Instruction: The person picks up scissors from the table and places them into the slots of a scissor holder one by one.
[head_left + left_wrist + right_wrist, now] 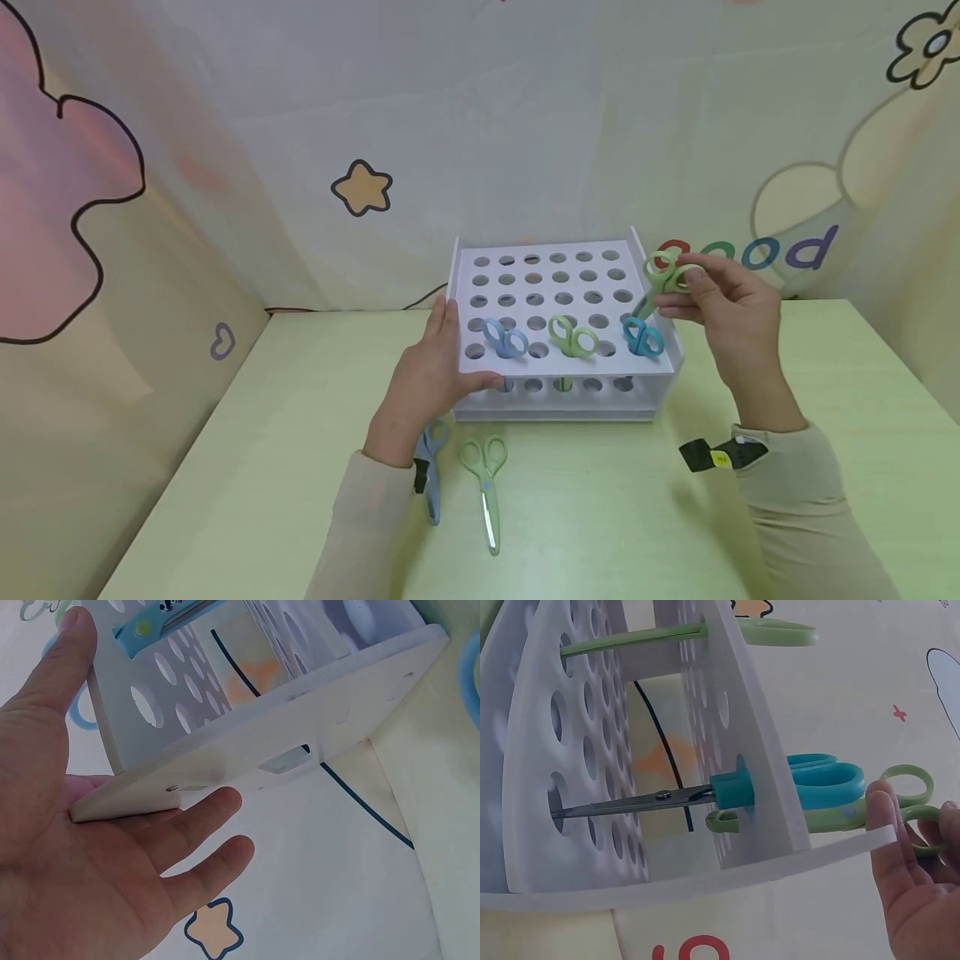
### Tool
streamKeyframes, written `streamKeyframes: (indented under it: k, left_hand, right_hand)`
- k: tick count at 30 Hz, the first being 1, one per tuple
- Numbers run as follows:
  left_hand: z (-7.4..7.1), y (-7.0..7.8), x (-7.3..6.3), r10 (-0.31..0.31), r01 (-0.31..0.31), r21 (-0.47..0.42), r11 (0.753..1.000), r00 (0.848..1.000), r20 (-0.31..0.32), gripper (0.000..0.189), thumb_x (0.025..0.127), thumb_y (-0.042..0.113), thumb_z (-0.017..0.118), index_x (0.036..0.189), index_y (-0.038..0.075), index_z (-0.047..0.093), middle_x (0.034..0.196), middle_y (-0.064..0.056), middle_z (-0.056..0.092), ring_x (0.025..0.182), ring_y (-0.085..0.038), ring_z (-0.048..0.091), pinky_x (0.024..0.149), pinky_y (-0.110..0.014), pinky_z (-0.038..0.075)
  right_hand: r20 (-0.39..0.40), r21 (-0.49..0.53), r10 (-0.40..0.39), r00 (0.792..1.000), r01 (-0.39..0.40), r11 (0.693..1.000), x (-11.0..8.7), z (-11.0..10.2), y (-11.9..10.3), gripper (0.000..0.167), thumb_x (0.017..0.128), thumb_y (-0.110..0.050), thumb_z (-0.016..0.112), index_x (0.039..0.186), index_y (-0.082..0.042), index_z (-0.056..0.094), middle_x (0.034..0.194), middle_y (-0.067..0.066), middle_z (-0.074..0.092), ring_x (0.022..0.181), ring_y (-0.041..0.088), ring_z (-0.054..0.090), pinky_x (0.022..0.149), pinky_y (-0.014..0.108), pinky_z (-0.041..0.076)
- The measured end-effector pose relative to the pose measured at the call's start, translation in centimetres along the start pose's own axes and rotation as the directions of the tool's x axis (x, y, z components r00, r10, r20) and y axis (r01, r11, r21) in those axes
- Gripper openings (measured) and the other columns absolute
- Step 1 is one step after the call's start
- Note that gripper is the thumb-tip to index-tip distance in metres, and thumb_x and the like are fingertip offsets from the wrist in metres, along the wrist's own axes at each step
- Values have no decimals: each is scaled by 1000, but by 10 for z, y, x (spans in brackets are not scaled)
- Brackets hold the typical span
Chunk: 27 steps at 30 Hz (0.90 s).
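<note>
My right hand holds green scissors by the handles. Their lower end sits in a hole at the right of a white perforated rack, behind teal scissors; in the right wrist view the green tip shows just past the top panel. My left hand rests against the rack's left side, with the thumb along the front edge and the other fingers fairly straight. Light blue scissors and another green pair stand handles-up in the front row.
On the table before the rack lie blue scissors, partly hidden by my left wrist, and green scissors. A lower perforated panel runs beneath the top one. A printed cloth hangs behind the table.
</note>
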<state>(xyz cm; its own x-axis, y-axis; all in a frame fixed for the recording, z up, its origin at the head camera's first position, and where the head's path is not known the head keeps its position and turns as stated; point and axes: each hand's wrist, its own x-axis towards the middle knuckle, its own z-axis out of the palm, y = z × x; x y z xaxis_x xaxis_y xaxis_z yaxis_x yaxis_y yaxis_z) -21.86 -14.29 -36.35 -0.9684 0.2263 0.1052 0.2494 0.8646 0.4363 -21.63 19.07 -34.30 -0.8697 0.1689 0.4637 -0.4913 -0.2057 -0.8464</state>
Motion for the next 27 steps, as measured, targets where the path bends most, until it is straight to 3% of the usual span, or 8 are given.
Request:
streamKeyframes:
  k: [7,13,20,23,27]
  left_hand:
    - [0,0,1,-6,6,3,1000,1000,5,127,75,52,87,162,2,9,169,-11,2,74,-25,58,59,-30,45]
    - [0,0,0,-12,12,6,1000,1000,10,127,74,52,87,162,2,9,169,-11,2,75,-26,58,60,-31,45]
    - [-1,1,0,-12,12,11,1000,1000,18,127,75,53,86,162,2,8,169,-11,1,72,-25,57,60,-31,44]
    - [-1,1,0,-13,13,12,1000,1000,17,127,75,53,87,161,2,8,169,-11,1,72,-26,57,60,-31,44]
    - [-1,1,0,-14,14,13,1000,1000,15,126,75,52,87,161,2,9,169,-12,2,72,-26,57,59,-31,44]
  right_hand:
    - [36,-42,62,997,-61,997,0,0,0,30,100,-5,61,127,7,65,108,9,70,74,19,74,70,29,56]
    - [20,-157,140,990,-135,978,-1,-1,0,30,102,-9,60,130,-2,68,102,7,69,66,15,72,65,25,56]
    - [-18,-441,171,985,-161,883,-1,-3,-1,35,105,-17,57,137,-7,64,102,0,67,55,14,62,58,20,53]
    - [-23,-497,179,984,-167,852,0,-4,-1,35,105,-18,56,139,-10,64,102,-4,67,50,14,55,53,19,49]
    - [-14,-524,190,982,-169,835,1,-4,-1,35,104,-19,59,137,-12,65,98,-8,69,46,15,46,44,21,39]
